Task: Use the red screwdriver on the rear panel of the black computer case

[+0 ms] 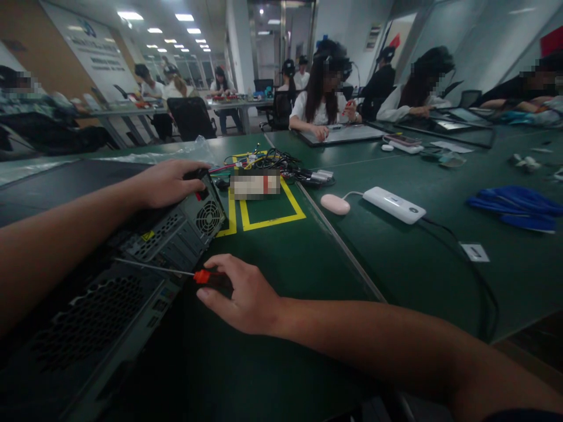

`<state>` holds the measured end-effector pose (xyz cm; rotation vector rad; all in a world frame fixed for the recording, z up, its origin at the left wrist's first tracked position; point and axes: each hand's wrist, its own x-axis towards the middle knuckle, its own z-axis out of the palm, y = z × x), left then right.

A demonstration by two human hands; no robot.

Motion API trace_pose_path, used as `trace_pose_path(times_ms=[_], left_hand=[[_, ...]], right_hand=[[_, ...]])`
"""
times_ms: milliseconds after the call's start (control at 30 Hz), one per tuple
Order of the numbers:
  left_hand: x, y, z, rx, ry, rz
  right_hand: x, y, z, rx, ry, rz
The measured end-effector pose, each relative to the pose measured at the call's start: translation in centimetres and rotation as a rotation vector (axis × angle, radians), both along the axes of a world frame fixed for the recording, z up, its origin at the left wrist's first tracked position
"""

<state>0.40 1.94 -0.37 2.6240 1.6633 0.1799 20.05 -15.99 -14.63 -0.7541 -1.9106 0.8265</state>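
Note:
A black desktop computer case lies on its side on the green table, its vented rear panel facing me. My right hand is closed around a red-and-black screwdriver, whose long shaft reaches left to the case's rear panel. My left hand rests on the far top corner of the case, fingers curled over the edge beside a small red part.
A yellow taped rectangle holds a tangle of cables. To the right lie a pink mouse, a white power strip and blue cloth. Clear plastic wrap lies behind the case. Several people work at tables beyond.

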Motion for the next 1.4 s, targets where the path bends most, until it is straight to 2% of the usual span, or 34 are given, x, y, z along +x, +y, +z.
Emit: trace_pose_path(times_ms=[167, 1400], left_hand=[[0.14, -0.18, 0.03, -0.002, -0.012, 0.005], [0.04, -0.04, -0.05, 0.012, -0.008, 0.000]], right_hand=[[-0.18, 0.10, -0.32, -0.002, 0.017, 0.012], [0.08, -0.15, 0.32, -0.032, -0.027, -0.003]])
